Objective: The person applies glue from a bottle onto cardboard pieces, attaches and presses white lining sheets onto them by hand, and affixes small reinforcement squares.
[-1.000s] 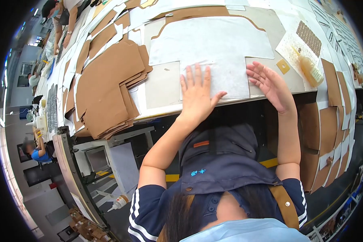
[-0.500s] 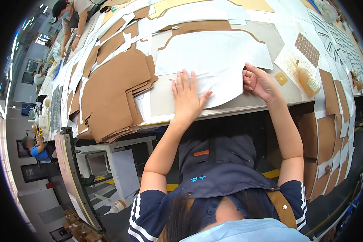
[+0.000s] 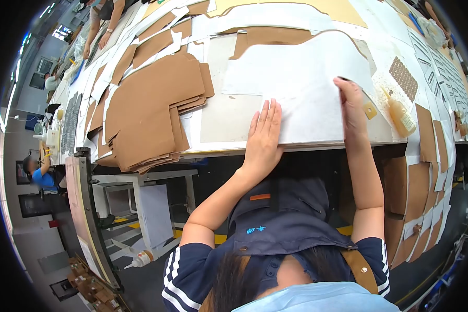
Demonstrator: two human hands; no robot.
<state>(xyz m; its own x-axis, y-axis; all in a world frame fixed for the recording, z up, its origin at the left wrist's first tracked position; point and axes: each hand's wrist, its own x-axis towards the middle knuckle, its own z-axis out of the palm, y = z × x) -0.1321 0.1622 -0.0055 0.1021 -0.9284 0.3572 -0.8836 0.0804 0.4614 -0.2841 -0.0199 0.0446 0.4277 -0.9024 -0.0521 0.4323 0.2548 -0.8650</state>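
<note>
- White panel (image 3: 296, 62) lies before you, its narrow end at the front edge of the worktop (image 3: 218, 122) and its broad part reaching towards the far edge.
- Your left hand (image 3: 264, 140) rests over the left side of that narrow end, fingers straight and drawn together where a second ago they were spread; it grips nothing that shows.
- Your right hand (image 3: 353, 106), wide and beside the panel a second ago, now pinches its right edge, which looks raised. I judge that you have passed from laying a flat palm on it to handling it by its sides, with the left hand steadying.
- Near the front edge, to your left, a brown stack (image 3: 145, 104) juts past the worktop's rim, apart from the panel.
- To your right, a yellow square (image 3: 369, 110) sits just beside your right hand, and a bottle (image 3: 401, 118) is farther out, near the front edge.
- Beyond the bottle, a brown studded sheet (image 3: 403, 78) lies towards the right edge.
- Past the panel's far side, a brown piece (image 3: 275, 36) shows, with another white panel (image 3: 268, 16) behind it, nearer the far edge.
- At the far left, a co-worker's arm (image 3: 109, 28) reaches over the worktop.
</note>
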